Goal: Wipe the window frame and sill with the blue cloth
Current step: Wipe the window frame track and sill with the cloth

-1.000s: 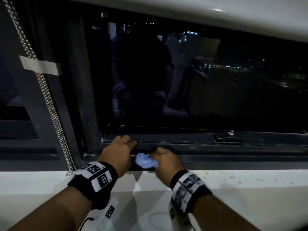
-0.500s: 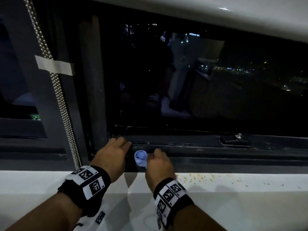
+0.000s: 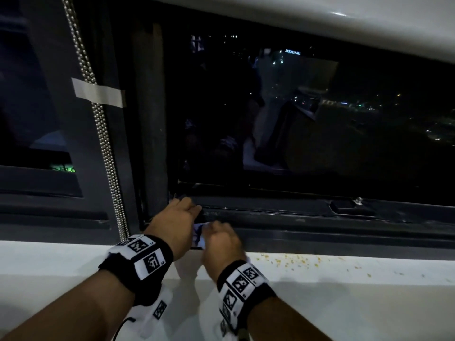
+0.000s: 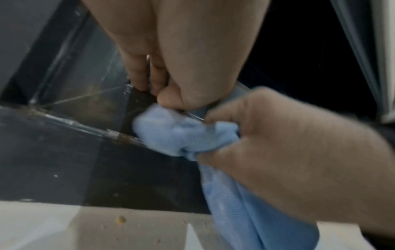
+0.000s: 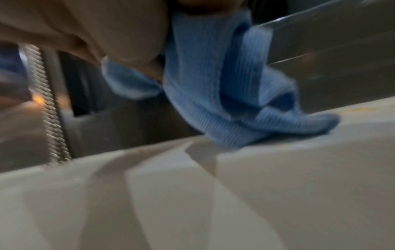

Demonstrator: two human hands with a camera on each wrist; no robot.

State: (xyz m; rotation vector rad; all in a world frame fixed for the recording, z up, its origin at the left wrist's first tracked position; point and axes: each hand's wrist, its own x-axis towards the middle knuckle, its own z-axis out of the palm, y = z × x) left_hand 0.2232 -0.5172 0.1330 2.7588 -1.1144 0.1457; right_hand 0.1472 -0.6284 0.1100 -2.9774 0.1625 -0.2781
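My right hand [image 3: 221, 239] grips the bunched blue cloth [image 3: 198, 236] and presses it against the dark bottom rail of the window frame [image 3: 295, 217], near the left corner. In the left wrist view the cloth [image 4: 181, 133] bulges out of the right hand [image 4: 299, 152], with its tail hanging down to the sill. My left hand [image 3: 177, 217] rests on the rail just left of the cloth, holding nothing, its fingertips [image 4: 145, 84] on the grimy corner. The right wrist view shows the cloth [image 5: 224, 84] draping onto the white sill [image 5: 213, 203].
A bead chain [image 3: 105, 143] hangs along the left upright, crossed by a strip of tape [image 3: 98, 94]. A latch [image 3: 349, 206] sits on the rail to the right. Yellowish crumbs [image 3: 295, 260] are scattered on the white sill [image 3: 369, 291]. The glass is dark.
My right hand has slid the cloth left along the bottom rail until it sits right against my left hand. The left hand has stayed near the corner.
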